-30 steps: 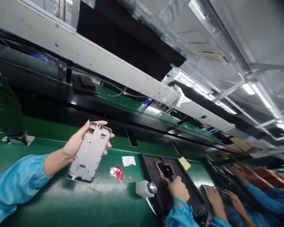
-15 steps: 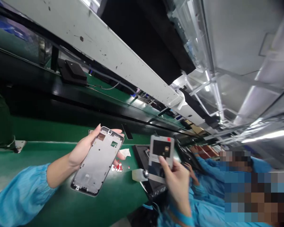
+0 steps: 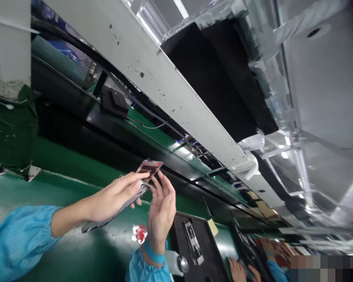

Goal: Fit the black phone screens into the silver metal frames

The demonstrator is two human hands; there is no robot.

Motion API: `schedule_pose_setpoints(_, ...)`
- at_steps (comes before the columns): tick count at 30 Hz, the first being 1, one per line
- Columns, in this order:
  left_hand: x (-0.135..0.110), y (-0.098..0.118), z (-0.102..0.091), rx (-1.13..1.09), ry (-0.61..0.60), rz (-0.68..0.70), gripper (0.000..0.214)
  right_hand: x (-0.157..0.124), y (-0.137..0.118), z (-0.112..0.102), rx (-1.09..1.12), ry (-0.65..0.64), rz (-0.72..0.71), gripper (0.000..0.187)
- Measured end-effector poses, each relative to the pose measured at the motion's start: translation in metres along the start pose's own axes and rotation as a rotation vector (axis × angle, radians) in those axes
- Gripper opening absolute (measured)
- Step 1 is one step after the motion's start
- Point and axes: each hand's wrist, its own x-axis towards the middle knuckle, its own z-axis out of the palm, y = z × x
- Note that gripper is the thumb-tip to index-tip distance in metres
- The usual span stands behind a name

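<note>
My left hand [image 3: 114, 197] is closed around a grey phone frame [image 3: 122, 206], now tilted nearly edge-on. Its fingertips reach over a thin flat phone screen [image 3: 150, 167], which has a dark patch and a red tab at its top corner. My right hand [image 3: 161, 203], with a blue band at the wrist, pinches the right edge of that screen between bent fingers. The screen stands at the upper end of the frame; whether the two touch is hidden by the fingers.
Red and white scraps [image 3: 139, 233] lie on the green bench [image 3: 76, 250]. Beside my right wrist stands a bottle with a metal top [image 3: 181, 264]. A black tray [image 3: 207, 250] holds a phone part [image 3: 194, 243]. A co-worker's hand [image 3: 237, 270] is at lower right.
My right hand has moved left with the phone screen, bringing it to the phone frame. The frame has turned from facing me to nearly edge-on. The whole view has swung right and up.
</note>
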Motion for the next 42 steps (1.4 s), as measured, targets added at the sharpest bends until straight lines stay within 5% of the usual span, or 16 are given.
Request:
schedule_pose_setpoints(4, 0.005, -0.014, -0.001, 0.409, -0.093, 0.015, 0.074, 0.001, 0.006, 0.002, 0.028, -0.052, 0.041, 0.043)
schedule_pose_setpoints(16, 0.007, -0.033, 0.002, 1.175, -0.167, 0.253, 0.05, 0.001, 0.009, 0.008, 0.314, 0.171, 0.113, 0.025)
schedule_pose_setpoints(22, 0.005, -0.035, 0.008, 1.035, -0.179, 0.243, 0.055, 0.008, 0.01, 0.007, 0.114, 0.226, -0.023, 0.03)
schedule_pose_setpoints(26, 0.014, -0.029, 0.007, 0.852, -0.188, 0.176, 0.061, 0.003, 0.01, -0.029, -0.115, 0.176, -0.063, 0.027)
schedule_pose_setpoints(32, 0.053, -0.022, -0.006, 0.593, -0.014, 0.267, 0.065, -0.056, 0.054, -0.113, -0.504, -0.074, 0.241, 0.043)
schedule_pose_setpoints(37, 0.063, -0.016, -0.013, 0.438, 0.031, 0.214, 0.074, -0.101, 0.116, -0.126, -0.668, 0.012, 0.374, 0.052)
schedule_pose_setpoints(42, 0.047, -0.001, -0.007, 0.345, 0.028, 0.212, 0.063, -0.115, 0.132, -0.131, -0.782, 0.073, 0.413, 0.053)
